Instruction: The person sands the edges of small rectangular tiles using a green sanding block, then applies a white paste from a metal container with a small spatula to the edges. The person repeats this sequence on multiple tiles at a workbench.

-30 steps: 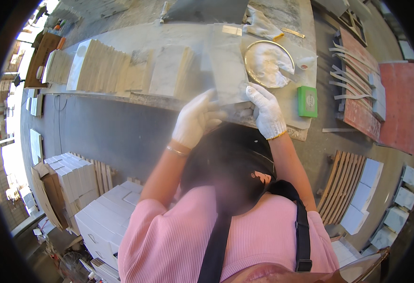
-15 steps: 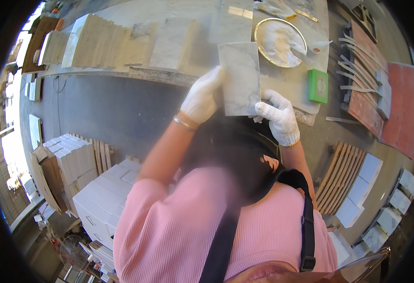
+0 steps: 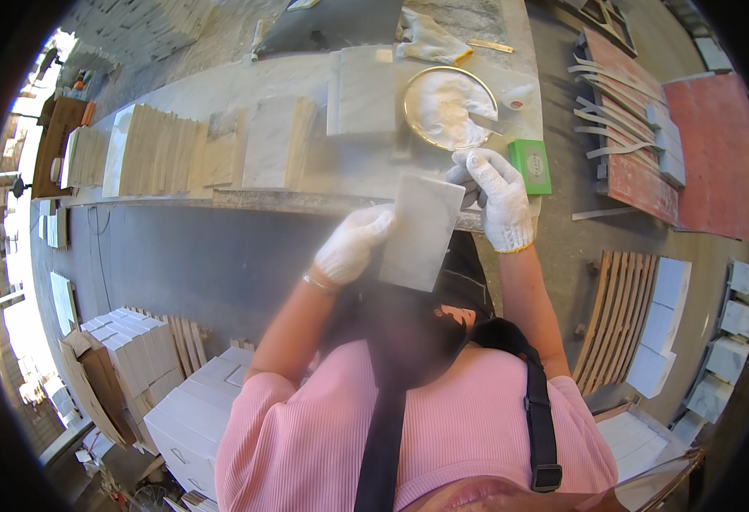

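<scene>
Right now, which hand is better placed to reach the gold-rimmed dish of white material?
Probably the right hand: it shows just below the gold-rimmed dish, nearer than the left hand, whose grip is on the pale tile. Whether the right hand also touches the tile is unclear.

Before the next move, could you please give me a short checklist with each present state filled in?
1. Left hand gripping the tile: ok.
2. Right hand touching the tile: cannot tell; its fingers are near one corner.
3. Both hands gloved: ok.
4. Tile set down on the table: not ok; it is held up.
5. Gold-rimmed dish holding white material: ok.
</scene>
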Available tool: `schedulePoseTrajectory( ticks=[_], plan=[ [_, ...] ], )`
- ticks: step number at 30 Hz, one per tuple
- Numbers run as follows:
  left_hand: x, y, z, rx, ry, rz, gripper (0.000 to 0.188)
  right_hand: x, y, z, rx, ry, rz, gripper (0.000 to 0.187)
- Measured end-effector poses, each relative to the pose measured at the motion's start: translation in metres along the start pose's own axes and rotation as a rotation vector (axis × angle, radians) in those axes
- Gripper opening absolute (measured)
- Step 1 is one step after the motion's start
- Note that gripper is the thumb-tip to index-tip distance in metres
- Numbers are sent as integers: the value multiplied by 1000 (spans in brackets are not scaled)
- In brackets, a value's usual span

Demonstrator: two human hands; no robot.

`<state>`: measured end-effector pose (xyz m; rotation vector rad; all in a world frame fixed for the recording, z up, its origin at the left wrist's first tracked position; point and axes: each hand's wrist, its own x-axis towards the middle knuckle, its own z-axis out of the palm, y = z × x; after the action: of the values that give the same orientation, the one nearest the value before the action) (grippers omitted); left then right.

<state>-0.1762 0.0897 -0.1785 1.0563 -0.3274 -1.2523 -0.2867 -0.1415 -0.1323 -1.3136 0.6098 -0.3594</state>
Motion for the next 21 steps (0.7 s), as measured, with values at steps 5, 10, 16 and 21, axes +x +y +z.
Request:
schedulePoseTrajectory(
  ticks=[5, 10, 16, 21],
  plan=[
    [2, -1, 4, 26, 50, 14, 49, -5, 11, -12, -11, 69, 27, 37],
    [7, 3, 10, -28, 175, 91, 42, -21, 16, -6, -45, 7, 71, 40],
    [12, 17, 13, -112, 218, 272, 42, -54, 32, 12, -72, -276, 305, 52],
    [17, 22, 13, -505, 237, 221, 41, -64, 47, 16, -143, -350, 228, 70]
  ],
)
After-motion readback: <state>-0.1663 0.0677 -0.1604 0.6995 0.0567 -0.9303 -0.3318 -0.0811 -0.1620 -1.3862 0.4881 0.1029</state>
